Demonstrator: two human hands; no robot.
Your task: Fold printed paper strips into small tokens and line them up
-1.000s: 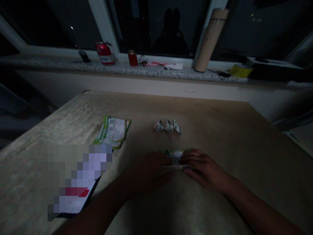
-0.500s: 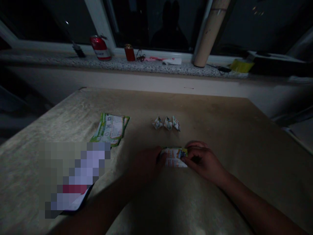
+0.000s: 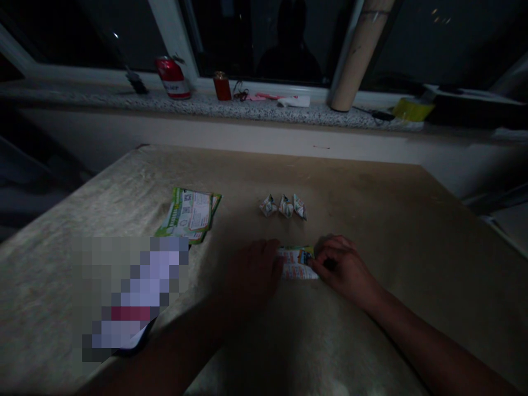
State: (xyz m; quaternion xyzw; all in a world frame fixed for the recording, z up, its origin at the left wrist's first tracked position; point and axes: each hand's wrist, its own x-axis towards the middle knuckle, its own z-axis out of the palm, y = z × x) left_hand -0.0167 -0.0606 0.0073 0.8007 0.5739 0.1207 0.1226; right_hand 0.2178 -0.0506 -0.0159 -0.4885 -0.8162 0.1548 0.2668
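One printed paper (image 3: pixel 293 266) on the table (image 3: pixel 371 214), nearer than three folded pieces (image 3: pixel 285 207): left hand (image 3: pixel 256 272) over one end, right hand (image 3: pixel 345 269) curled at the other, hands apart; too dark to tell whether clamped on it. Looks like a folding step; seems to call next for lined-up edges and a firm crease.

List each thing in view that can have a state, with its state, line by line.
Printed sheet: folded, print showing
Left hand: at the sheet's left end
Right hand: curled, at the sheet's right end
Three paper pieces: folded, in a row
Green-edged sheets: overlapping
Device: flat, screen lit
Red can: standing
Tall tube: standing
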